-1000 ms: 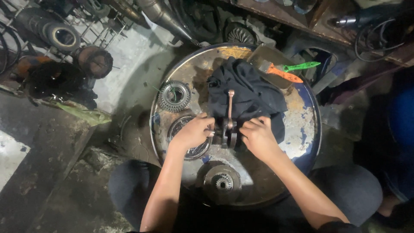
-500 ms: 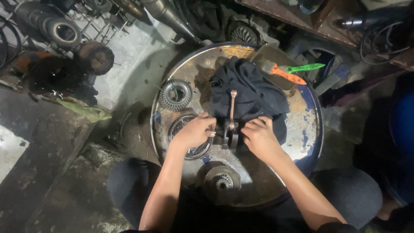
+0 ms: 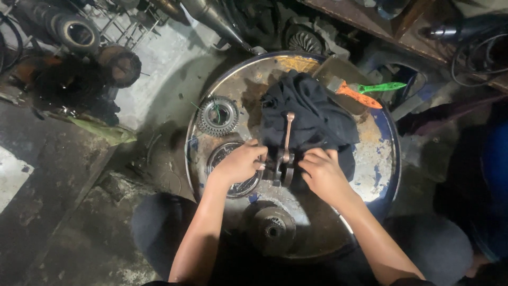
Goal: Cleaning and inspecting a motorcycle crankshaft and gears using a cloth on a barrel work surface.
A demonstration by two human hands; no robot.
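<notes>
On the round metal drum top (image 3: 370, 153) lies a black cloth (image 3: 312, 116). A crankshaft with its connecting rod (image 3: 287, 143) rests on the cloth, rod pointing away from me. My left hand (image 3: 239, 163) grips the left end of the crankshaft. On the right end, the fingers of my right hand (image 3: 321, 173) are curled around the shaft and the cloth edge. A toothed gear (image 3: 218, 115) lies left of the cloth. Under my left hand is a round clutch plate (image 3: 233, 159), and a round hub (image 3: 272, 229) sits near me.
A brush with an orange and green handle (image 3: 365, 92) lies at the drum's far right. Tyres and round metal parts (image 3: 79, 33) are piled at the far left on the concrete floor (image 3: 63, 212). A bench with cables (image 3: 465, 37) runs along the back right.
Both hands keep their hold on the crankshaft and stay almost still. The view has shifted slightly.
</notes>
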